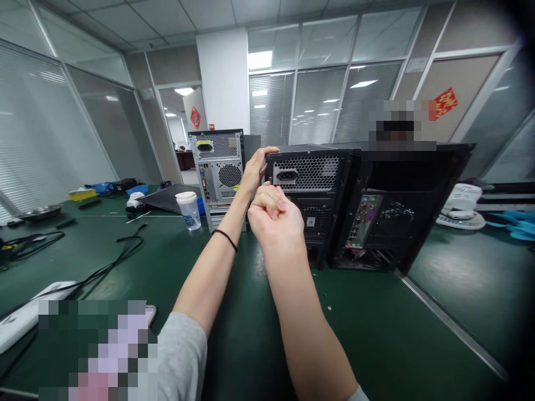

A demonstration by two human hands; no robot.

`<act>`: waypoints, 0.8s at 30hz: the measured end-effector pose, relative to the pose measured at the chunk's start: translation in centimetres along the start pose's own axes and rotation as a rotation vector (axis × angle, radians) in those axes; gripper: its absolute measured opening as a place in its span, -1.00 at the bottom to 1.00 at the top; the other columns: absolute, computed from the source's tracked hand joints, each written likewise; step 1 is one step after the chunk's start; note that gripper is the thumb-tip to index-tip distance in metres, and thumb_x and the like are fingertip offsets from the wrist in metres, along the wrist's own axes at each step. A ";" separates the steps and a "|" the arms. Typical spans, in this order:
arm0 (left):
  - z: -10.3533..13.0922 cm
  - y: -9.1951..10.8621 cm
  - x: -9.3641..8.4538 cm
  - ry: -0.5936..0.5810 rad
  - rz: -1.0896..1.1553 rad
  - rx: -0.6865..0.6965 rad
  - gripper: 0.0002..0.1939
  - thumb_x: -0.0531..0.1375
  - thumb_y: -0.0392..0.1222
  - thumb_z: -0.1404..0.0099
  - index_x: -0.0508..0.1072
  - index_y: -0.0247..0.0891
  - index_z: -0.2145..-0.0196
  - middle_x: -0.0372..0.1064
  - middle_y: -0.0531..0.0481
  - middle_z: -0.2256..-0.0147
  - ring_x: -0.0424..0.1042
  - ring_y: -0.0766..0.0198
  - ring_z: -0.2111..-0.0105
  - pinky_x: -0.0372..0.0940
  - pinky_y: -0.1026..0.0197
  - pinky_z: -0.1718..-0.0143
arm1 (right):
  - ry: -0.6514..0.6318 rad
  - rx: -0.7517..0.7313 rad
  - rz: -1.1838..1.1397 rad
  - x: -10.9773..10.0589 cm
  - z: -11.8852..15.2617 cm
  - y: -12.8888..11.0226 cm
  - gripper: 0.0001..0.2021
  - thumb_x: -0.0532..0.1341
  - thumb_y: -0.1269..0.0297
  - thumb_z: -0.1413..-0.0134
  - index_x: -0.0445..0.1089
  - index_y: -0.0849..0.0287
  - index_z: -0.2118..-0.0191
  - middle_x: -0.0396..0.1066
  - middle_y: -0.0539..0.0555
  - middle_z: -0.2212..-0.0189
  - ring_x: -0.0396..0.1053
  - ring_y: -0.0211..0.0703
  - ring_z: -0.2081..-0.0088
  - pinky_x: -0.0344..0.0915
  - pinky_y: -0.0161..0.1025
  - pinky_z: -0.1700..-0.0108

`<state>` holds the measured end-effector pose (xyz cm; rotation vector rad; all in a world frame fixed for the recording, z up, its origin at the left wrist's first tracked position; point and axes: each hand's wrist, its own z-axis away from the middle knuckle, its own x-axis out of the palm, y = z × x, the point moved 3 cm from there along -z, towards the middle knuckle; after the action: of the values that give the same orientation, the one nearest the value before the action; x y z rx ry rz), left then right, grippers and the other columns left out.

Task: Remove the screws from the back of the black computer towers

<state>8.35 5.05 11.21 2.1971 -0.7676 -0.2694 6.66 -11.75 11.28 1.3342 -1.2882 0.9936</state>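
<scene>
while the fingers (267, 150) of my left hand (253, 170) lie over the upper corner of the black computer case (328, 194), my right hand (278, 220) is drawn up close against its rear panel. left: fingers fairly straight on the top edge; cannot tell whether they pinch it or only press. right: fingers curled narrow, a fist around something of which only an orange bit (281, 213) shows; its full shape is hidden in the palm.

placement, as i judge it: the left contact at the corner would keep the case from shifting while the right bears on the back. the case stands upright on the green worktop (359, 328), its rear turned toward me, so the panel is within reach of both arms.

materials: dark painted sheet metal, a honeycomb grille (320, 171) of small openings, and a moulded black power socket (287, 175) set in its upper left. just beside it on the right, a second black case (390, 262) with a pale metal port plate (363, 223); on the left, a silver-grey case (217, 209) with a round perforated vent (229, 175). near that, a clear ribbed-looking cup (190, 214) with a white lid. worktop surface smooth, faintly glossy; small pale scraps (329, 308) in front of the cases.
</scene>
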 end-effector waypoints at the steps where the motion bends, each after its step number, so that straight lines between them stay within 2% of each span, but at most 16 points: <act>1: 0.0 0.0 0.0 0.000 0.000 0.014 -0.67 -0.05 0.05 -0.37 0.44 -0.09 0.21 0.35 0.10 0.00 0.23 0.19 -0.13 0.18 0.11 -0.13 | -0.005 -0.001 -0.019 0.0 0.0 0.0 -0.62 -0.29 0.43 -0.32 -0.03 0.12 0.53 -0.14 -0.23 0.77 -0.17 -0.47 0.83 -0.17 -0.58 0.81; 5: 0.1 0.0 0.1 -0.005 0.012 0.067 -0.67 -0.05 0.05 -0.36 0.44 -0.11 0.22 0.34 0.09 -0.01 0.24 0.18 -0.12 0.19 0.10 -0.13 | -0.011 0.000 -0.100 0.0 -0.1 0.0 -0.62 -0.30 0.44 -0.32 -0.05 0.13 0.53 -0.14 -0.23 0.78 -0.18 -0.48 0.84 -0.19 -0.59 0.80; 12: 0.3 0.2 0.2 -0.004 -0.013 0.042 -0.66 -0.05 0.07 -0.36 0.43 -0.09 0.19 0.35 0.09 -0.01 0.22 0.17 -0.14 0.18 0.09 -0.14 | 0.017 -0.002 -0.160 0.1 0.1 0.1 -0.63 -0.29 0.41 -0.34 0.05 0.14 0.47 -0.16 -0.26 0.79 -0.19 -0.47 0.85 -0.20 -0.59 0.82; 16: 0.1 0.2 0.0 0.005 -0.008 0.064 -0.67 -0.03 0.06 -0.36 0.45 -0.12 0.22 0.35 0.07 -0.01 0.22 0.14 -0.14 0.15 0.06 -0.15 | 0.026 0.043 -0.188 0.2 0.3 0.0 -0.65 -0.28 0.37 -0.35 0.10 0.15 0.42 -0.14 -0.26 0.77 -0.15 -0.47 0.84 -0.17 -0.60 0.82; 20: -0.1 -0.3 -0.3 -0.042 -0.043 0.096 -0.65 -0.02 0.09 -0.34 0.45 -0.11 0.16 0.33 0.07 -0.05 0.21 0.14 -0.15 0.14 0.04 -0.15 | 0.035 0.110 -0.091 -0.3 0.3 -0.4 -0.68 -0.24 0.35 -0.34 0.14 0.19 0.38 -0.09 -0.24 0.74 -0.11 -0.51 0.82 -0.14 -0.62 0.80; 24: -0.6 -0.6 -1.0 -0.074 -0.184 0.191 -0.56 -0.02 0.19 -0.31 0.40 -0.09 0.05 0.24 0.05 -0.14 0.16 0.11 -0.19 0.12 -0.01 -0.15 | 0.050 0.157 0.161 -1.4 1.1 -0.9 -0.64 -0.25 0.32 -0.32 0.20 0.23 0.36 -0.01 -0.18 0.72 -0.08 -0.47 0.77 -0.11 -0.58 0.80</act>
<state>8.07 6.31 11.07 2.4552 -0.6544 -0.3847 7.30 -12.59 9.65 1.3295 -1.3173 1.2538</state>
